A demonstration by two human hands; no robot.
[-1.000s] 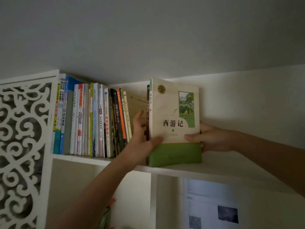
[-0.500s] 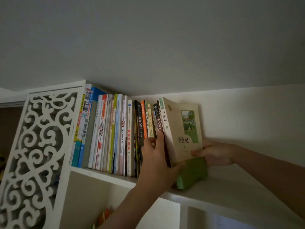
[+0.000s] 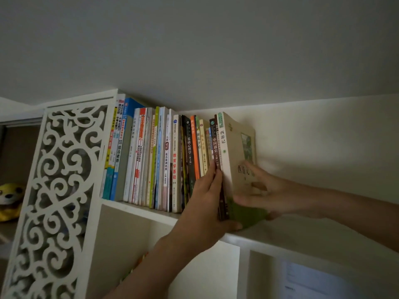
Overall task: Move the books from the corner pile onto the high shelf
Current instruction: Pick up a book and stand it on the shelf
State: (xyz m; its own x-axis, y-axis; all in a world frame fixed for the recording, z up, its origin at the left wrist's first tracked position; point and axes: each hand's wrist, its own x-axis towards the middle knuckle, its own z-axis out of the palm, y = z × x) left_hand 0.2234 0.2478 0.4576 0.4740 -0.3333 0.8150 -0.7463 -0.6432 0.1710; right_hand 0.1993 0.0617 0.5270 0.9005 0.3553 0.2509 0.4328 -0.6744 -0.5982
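Note:
A row of upright books (image 3: 151, 158) fills the left part of the high white shelf (image 3: 306, 236). At the row's right end stands a cream book with a green bottom band (image 3: 234, 143), leaning slightly against a dark-spined neighbour. My left hand (image 3: 203, 203) reaches up from below. Its fingers lie along the spines and its thumb wraps around the book's green lower corner. My right hand (image 3: 272, 190) comes in from the right with fingers spread flat on the book's front cover, pressing it toward the row.
A white carved lattice panel (image 3: 60, 190) closes the shelf's left side, with a yellow plush toy (image 3: 9, 201) beyond it. The ceiling sits close above the books. The shelf board runs bare to the right of the cream book. A printed sheet (image 3: 313, 281) shows in the compartment below.
The cream book has turned from cover-facing to nearly upright against the row. My right hand has shifted from its far edge onto the cover. The gap in the row has closed.

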